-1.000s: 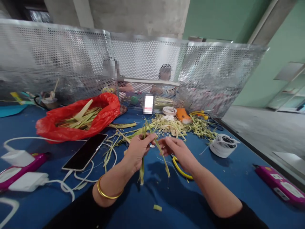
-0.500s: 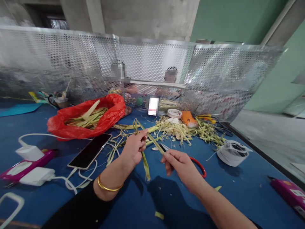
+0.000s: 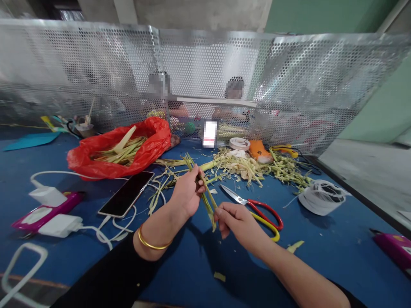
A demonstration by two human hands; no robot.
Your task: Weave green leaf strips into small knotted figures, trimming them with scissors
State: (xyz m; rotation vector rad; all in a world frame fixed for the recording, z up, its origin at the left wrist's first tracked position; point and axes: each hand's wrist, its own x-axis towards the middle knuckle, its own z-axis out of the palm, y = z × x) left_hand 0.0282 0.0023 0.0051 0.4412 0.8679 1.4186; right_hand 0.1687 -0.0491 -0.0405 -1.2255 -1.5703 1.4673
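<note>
My left hand (image 3: 190, 190) is closed around a small bunch of green leaf strips (image 3: 208, 208), whose tips stick out above and below the fist. With thumb and fingers my right hand (image 3: 233, 219) pinches the lower end of one strip, close beside the bunch. Just past the right hand lie scissors (image 3: 245, 202) with one red and one yellow handle, blades parted slightly. Behind both hands spreads a pile of pale and green plant scraps (image 3: 245, 167). A red plastic bag (image 3: 157, 139) at the left holds more long dry strips (image 3: 120, 152).
A phone (image 3: 126, 194) with white cables lies left of my arm. White spools (image 3: 321, 199), a tape roll (image 3: 239, 144) and an orange packet (image 3: 259, 150) stand at right. A perforated screen (image 3: 205, 64) closes the back; people sit behind it.
The strip in my right hand has swung down from slanting across the bunch to lying nearly along it. The scissors show more fully now. The whole view has shifted slightly.
</note>
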